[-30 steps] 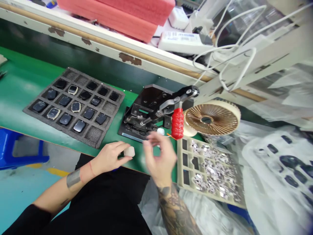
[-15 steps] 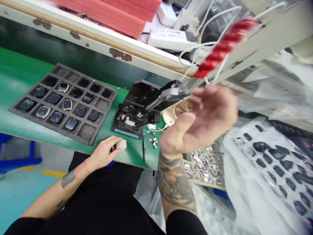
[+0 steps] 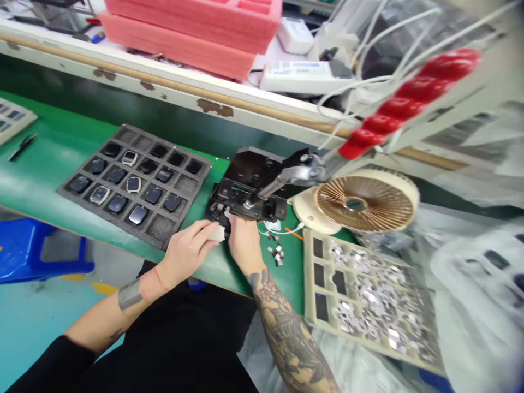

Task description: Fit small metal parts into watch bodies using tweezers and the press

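My left hand (image 3: 189,246) is closed on a small whitish block (image 3: 216,233), held at the front edge of the black press (image 3: 254,169). Right beside it, my right hand (image 3: 244,240) reaches into the base of the press, its fingertips at a small light-coloured part (image 3: 227,212); whether they grip it is hidden. The press's red-wrapped lever (image 3: 409,103) slants up to the right. Left of the press lies a dark foam tray (image 3: 170,222) with several watch bodies in its compartments.
A beige fan (image 3: 364,202) stands right of the press. In front of it is a tray (image 3: 309,273) of small metallic parts. Tiny parts (image 3: 278,255) lie on the green table (image 3: 196,275). Pink foam (image 3: 188,33) sits on the shelf; tweezers (image 3: 22,146) lie far left.
My right hand has come down from beside the lever into the press base. My left hand has moved closer to the press with the block. The view has shifted, showing more of the fan.
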A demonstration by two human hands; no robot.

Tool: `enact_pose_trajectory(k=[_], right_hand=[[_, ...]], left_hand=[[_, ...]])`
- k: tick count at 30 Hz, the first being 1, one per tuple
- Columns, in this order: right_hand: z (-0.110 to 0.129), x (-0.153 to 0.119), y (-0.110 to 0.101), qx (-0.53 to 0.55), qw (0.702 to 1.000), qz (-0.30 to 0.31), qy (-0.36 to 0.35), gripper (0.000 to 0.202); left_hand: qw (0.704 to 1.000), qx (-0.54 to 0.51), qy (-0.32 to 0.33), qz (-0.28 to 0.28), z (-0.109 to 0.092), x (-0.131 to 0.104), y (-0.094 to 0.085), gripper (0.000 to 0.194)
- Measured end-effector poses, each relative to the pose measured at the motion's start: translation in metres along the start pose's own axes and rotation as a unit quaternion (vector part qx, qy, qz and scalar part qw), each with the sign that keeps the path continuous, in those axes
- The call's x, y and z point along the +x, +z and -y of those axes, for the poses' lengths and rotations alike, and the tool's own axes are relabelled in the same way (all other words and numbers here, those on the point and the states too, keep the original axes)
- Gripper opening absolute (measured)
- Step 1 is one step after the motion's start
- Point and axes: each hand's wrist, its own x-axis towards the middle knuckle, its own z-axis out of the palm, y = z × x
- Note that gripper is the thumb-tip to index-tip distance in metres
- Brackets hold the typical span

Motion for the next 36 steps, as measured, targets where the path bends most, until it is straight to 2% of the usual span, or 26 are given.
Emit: enact_pose_trajectory(k=[2,5,8,11,13,16,18,19,20,22,23,24,25,27,29,30,31,33,34,36], right_hand=[[0.005,-0.014,-0.005,0.062,0.997,-0.044,0.020,0.041],[0.011,-0.049,-0.017,0.133,0.984,-0.100,0.060,0.042],[0.010,-0.081,-0.031,0.136,0.980,-0.122,0.080,0.043],[0.001,-0.098,-0.041,0.123,0.980,-0.133,0.087,0.044],[-0.004,-0.104,-0.046,0.117,0.977,-0.142,0.104,0.043],[-0.004,-0.108,-0.049,0.119,0.974,-0.149,0.123,0.040],[0.003,-0.109,-0.048,0.122,0.975,-0.154,0.107,0.040],[0.008,-0.109,-0.047,0.125,0.977,-0.153,0.084,0.042],[0.013,-0.107,-0.047,0.128,0.980,-0.142,0.050,0.044],[0.021,-0.098,-0.049,0.131,0.986,-0.091,-0.041,0.050],[0.024,-0.090,-0.054,0.127,0.986,-0.067,-0.083,0.052],[0.026,-0.078,-0.061,0.117,0.985,-0.059,-0.114,0.053],[0.027,-0.062,-0.072,0.104,0.983,-0.078,-0.131,0.053],[0.031,-0.019,-0.102,0.089,0.969,-0.193,-0.123,0.051],[0.040,0.033,-0.139,0.131,0.928,-0.332,-0.108,0.041],[0.047,0.059,-0.158,0.175,0.905,-0.369,-0.124,0.042],[0.055,0.082,-0.175,0.213,0.897,-0.364,-0.134,0.045],[0.073,0.114,-0.197,0.262,0.910,-0.296,-0.124,0.051],[0.082,0.121,-0.200,0.262,0.917,-0.279,-0.113,0.052],[0.094,0.117,-0.191,0.235,0.923,-0.289,-0.100,0.050]], left_hand=[[0.998,0.059,-0.019,0.025,-0.002,0.009,0.005,0.034],[0.987,0.122,-0.029,0.099,-0.008,0.034,0.018,0.035],[0.976,0.138,-0.017,0.168,-0.013,0.064,0.032,0.034],[0.974,0.124,-0.014,0.187,-0.014,0.079,0.039,0.030],[0.975,0.112,-0.010,0.190,-0.014,0.076,0.036,0.034],[0.983,0.065,-0.006,0.174,-0.017,0.056,0.026,0.037],[0.987,-0.052,-0.038,0.150,-0.021,0.038,0.020,0.033],[0.978,-0.140,-0.067,0.142,-0.023,0.029,0.018,0.035],[0.957,-0.235,-0.102,0.138,-0.024,0.021,0.017,0.037],[0.896,-0.386,-0.173,0.135,-0.026,0.006,0.019,0.035],[0.871,-0.430,-0.201,0.130,-0.026,0.000,0.021,0.031],[0.854,-0.453,-0.224,0.124,-0.024,-0.005,0.023,0.027],[0.847,-0.460,-0.240,0.118,-0.022,-0.009,0.025,0.025],[0.853,-0.445,-0.245,0.118,-0.016,-0.016,0.028,0.024],[0.873,-0.411,-0.227,0.132,-0.011,-0.019,0.029,0.022],[0.884,-0.391,-0.216,0.139,-0.008,-0.020,0.029,0.022],[0.895,-0.372,-0.203,0.142,-0.006,-0.020,0.028,0.025],[0.913,-0.340,-0.169,0.148,-0.003,-0.021,0.027,0.033],[0.921,-0.327,-0.150,0.151,-0.002,-0.021,0.027,0.036],[0.928,-0.315,-0.128,0.151,0.001,-0.023,0.027,0.037]])
